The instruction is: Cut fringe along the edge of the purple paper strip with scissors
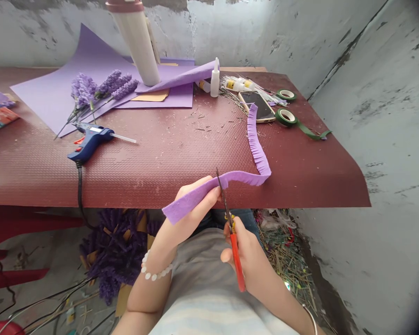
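Note:
A long purple felt strip [186, 203] lies across my left hand [204, 204], its uncut end toward my wrist. My left fingers pinch it near the middle. Red-handled scissors [234, 251] are gripped in my right hand [246, 251], their blades meeting the strip's lower edge just right of my left fingertips. Beyond the blades the strip bends at the right and runs back over the table, its edge cut into a fine fringe. The far fringed end reaches a phone [260, 109].
A blue glue gun [92, 142] and purple flower stems [101, 88] lie at left on the red-brown table [171, 163]. Behind are purple sheets [56, 93], a white tumbler [138, 51] and a small bottle [214, 83]. Green tape rolls [286, 116] lie at right. Purple flowers [115, 251] fill the space below.

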Demonstrator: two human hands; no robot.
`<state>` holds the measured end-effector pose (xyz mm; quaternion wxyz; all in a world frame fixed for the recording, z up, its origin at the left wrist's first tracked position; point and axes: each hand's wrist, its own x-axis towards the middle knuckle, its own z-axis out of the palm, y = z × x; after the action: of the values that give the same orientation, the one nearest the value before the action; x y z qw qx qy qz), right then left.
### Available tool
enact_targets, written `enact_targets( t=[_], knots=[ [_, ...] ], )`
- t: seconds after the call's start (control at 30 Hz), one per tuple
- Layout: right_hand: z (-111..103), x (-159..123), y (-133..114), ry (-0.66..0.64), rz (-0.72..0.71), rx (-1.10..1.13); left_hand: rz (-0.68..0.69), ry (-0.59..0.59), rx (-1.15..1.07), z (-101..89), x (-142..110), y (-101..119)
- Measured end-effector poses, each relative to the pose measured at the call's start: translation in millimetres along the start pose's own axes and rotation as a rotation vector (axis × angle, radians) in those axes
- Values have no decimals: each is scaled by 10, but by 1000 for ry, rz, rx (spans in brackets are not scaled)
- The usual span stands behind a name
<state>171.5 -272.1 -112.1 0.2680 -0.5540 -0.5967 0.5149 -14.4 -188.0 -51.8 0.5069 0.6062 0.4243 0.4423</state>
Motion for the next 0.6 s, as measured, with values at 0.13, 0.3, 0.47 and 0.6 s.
enact_targets(
  t=[0.13, 0.3, 0.47, 0.6],
  knots=[
    [44, -19, 78, -68, 40, 144, -29, -50, -33, -11, -4, -41],
    [123, -21, 221, -73, 40, 226, -53, -58, -89, -23, -5, -65],
    [55, -10, 127, -103, -4, 233, -49, -70, -127, -52, 0, -34],
    [-12, -14, 92, -150, -46, 245, -43, -70, -124, -67, 0, -21]
  ],
)
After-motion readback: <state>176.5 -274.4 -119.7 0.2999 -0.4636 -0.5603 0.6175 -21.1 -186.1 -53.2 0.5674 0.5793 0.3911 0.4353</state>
